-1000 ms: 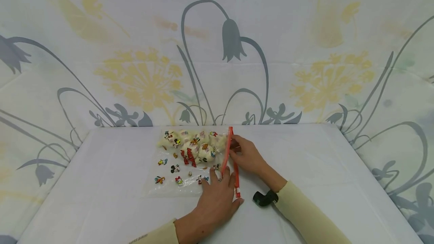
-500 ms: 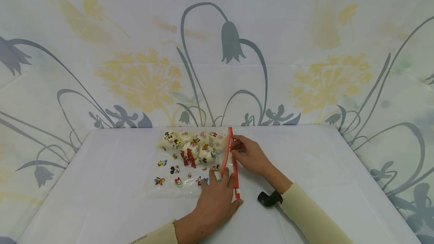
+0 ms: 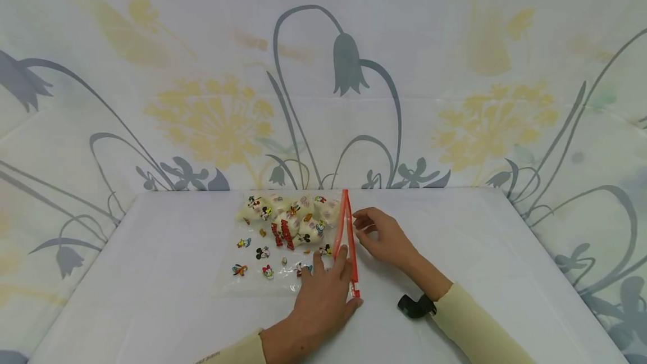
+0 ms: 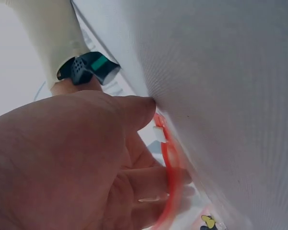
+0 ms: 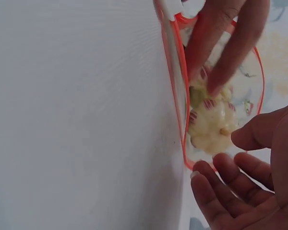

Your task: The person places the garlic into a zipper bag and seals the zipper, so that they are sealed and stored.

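Note:
A clear zip bag (image 3: 251,263) printed with cartoon figures lies on the table, its red-edged mouth (image 3: 353,251) to the right and parted. Pale, rounded lumps (image 5: 213,127) fill its far half; their kind is unclear. My left hand (image 3: 323,299) rests on the near part of the bag by the mouth, fingers extended over the plastic and thumb on the table. Just right of the mouth is my right hand (image 3: 388,241), its fingers loosely bent with nothing between them. A white slider (image 3: 355,286) sits at the near end of the red strip.
White cloth covers the table (image 3: 151,285). A flower-patterned cloth backdrop (image 3: 419,89) rises along the back and both sides. A dark wrist camera (image 3: 417,306) is strapped to my right wrist.
My right hand has let go of the bag's red edge and drawn back to the right. My left hand stays where it was on the bag.

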A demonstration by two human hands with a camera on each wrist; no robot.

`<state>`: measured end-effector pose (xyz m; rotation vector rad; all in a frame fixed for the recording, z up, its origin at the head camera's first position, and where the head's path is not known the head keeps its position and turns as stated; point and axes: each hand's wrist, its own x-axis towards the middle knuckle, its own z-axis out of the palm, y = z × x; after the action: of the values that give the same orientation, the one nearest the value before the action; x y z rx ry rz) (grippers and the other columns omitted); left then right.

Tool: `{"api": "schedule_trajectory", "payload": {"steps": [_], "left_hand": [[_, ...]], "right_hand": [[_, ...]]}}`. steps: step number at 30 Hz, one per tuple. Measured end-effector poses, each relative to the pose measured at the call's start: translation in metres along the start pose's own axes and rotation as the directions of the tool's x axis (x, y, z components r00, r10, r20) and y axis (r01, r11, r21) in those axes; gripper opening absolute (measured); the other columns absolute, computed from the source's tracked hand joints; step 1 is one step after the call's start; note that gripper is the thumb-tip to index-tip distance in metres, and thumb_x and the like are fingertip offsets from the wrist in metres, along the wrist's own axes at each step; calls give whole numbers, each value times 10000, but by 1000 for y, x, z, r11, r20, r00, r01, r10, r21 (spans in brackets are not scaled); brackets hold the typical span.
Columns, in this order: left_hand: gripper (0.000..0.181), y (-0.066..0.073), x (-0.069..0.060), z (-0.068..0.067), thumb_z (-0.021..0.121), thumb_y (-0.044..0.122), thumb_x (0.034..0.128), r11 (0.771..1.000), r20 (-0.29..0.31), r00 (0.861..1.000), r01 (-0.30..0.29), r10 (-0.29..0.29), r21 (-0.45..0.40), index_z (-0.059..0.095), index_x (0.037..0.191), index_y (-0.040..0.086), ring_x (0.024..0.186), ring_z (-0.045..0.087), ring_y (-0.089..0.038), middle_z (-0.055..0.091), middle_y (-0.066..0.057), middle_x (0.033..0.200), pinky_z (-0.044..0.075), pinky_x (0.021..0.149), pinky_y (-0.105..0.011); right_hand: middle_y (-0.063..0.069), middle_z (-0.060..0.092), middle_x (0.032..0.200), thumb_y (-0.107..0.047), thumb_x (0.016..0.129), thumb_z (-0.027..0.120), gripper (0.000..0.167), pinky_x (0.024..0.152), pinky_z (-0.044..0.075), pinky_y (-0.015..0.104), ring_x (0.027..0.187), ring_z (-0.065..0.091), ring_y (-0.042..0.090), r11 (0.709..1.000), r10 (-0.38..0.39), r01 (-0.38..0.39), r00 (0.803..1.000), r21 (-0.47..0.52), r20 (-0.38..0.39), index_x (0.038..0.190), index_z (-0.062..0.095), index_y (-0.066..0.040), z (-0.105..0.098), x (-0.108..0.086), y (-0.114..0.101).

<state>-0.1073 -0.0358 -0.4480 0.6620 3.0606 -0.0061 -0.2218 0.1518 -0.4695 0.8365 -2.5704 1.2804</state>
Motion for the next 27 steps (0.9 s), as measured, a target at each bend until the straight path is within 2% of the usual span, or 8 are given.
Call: {"api": "schedule_trajectory", "payload": {"steps": [6,12,15,20,23,27], "left_hand": [[746,-1,-1,2,735,610,939,1000,-51,999,-19,18,-21,554,1555,232,1367,504,-549,225,29,1758,547,929,-649],[712,2,-7,-2,771,557,931,998,-141,989,-51,46,-30,568,1542,253,1355,515,-548,172,46,1772,543,941,-649],[726,4,-9,-4,762,569,934,998,-162,985,-57,54,-12,546,1557,265,1361,521,-519,195,28,1766,542,955,-621],[804,6,-13,-7,706,607,961,999,-134,990,-46,44,-10,423,1639,280,1436,479,-449,278,-33,1737,515,1035,-571],[845,4,-18,-8,683,623,970,999,-128,991,-42,38,-31,376,1661,244,1475,452,-416,330,-68,1713,505,1072,-553],[865,-2,-27,-7,668,632,975,996,-164,985,-68,59,-49,405,1637,141,1468,474,-376,415,-95,1657,509,1085,-532]], "right_hand": [[113,709,1139,43,934,727,352,894,617,409,1034,710,243,999,-9,10,1000,-37,9,1276,647,22,-8,-12,0],[106,709,1172,40,932,730,360,900,616,411,1043,700,232,999,-5,6,1000,-47,15,1281,644,16,-15,-23,0],[108,709,1172,53,929,727,358,896,616,408,1038,697,228,999,-8,8,1000,-49,16,1274,645,8,-18,-28,0],[106,707,1164,72,918,725,361,880,620,408,1023,695,234,998,-21,22,1000,-59,18,1263,646,6,-21,-36,-2],[110,709,1162,67,912,732,360,868,622,405,1012,696,234,997,-28,29,999,-72,21,1258,649,11,-23,-41,-5],[110,714,1163,48,909,748,364,864,622,385,1010,695,212,996,-3,5,1000,-85,27,1260,656,10,-25,-49,-11]]}}
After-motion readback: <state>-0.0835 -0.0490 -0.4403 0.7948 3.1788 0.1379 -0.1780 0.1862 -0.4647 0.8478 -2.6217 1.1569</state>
